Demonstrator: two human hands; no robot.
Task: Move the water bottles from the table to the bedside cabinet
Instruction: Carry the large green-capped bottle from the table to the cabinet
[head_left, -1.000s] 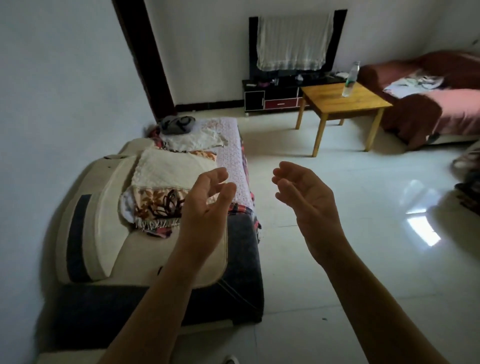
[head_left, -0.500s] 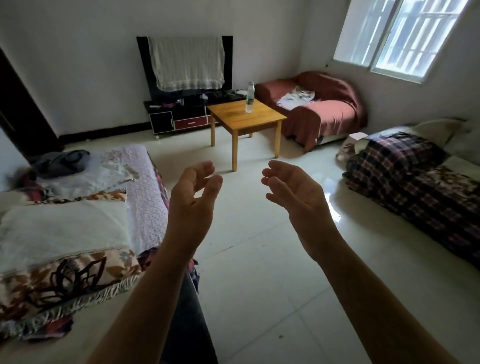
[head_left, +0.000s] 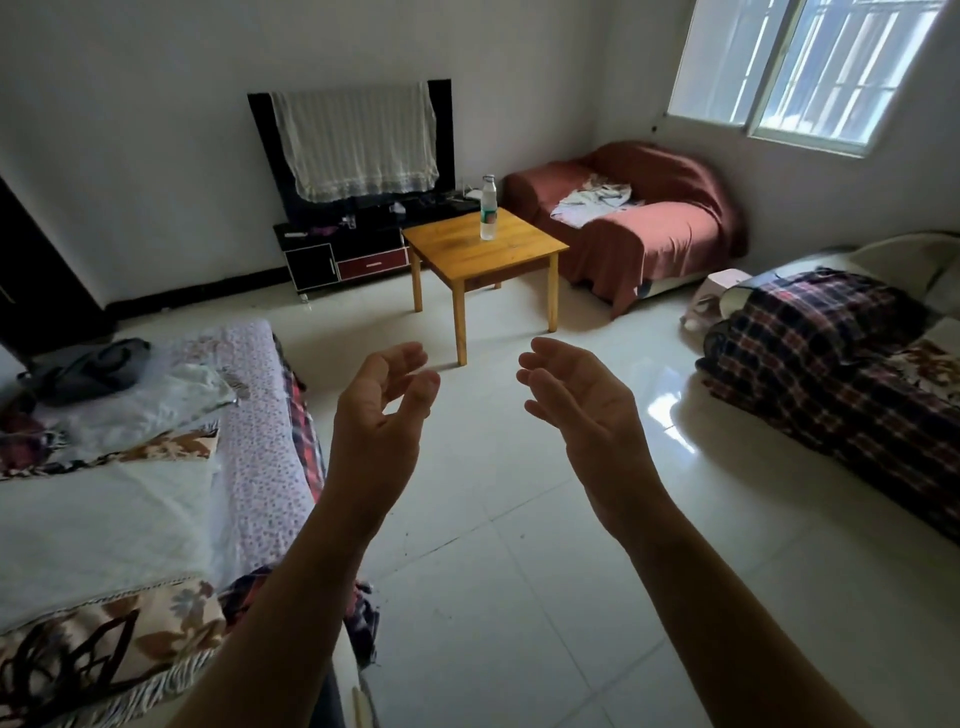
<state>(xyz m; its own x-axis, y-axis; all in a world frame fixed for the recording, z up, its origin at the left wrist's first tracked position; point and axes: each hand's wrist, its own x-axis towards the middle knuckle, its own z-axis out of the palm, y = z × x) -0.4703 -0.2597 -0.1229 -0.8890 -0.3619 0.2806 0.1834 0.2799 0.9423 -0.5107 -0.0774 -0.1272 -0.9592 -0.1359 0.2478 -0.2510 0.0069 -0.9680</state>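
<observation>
A clear water bottle (head_left: 488, 208) with a white cap stands upright on the far side of a small wooden table (head_left: 467, 254) across the room. My left hand (head_left: 382, 415) and my right hand (head_left: 582, 410) are raised in front of me, palms facing each other, fingers curled and apart, holding nothing. Both hands are well short of the table, over the tiled floor. No bedside cabinet is in sight.
A sofa (head_left: 156, 467) covered in blankets lies to my left. A plaid-covered sofa (head_left: 831, 374) is at right, a red-covered one (head_left: 649, 223) at the back. A black TV stand (head_left: 353, 254) sits behind the table. Tiled floor (head_left: 493, 545) stretches ahead.
The view has swung right from the left sofa toward the middle of the room, and the table now appears nearer and more central. My hands keep the same raised, empty pose.
</observation>
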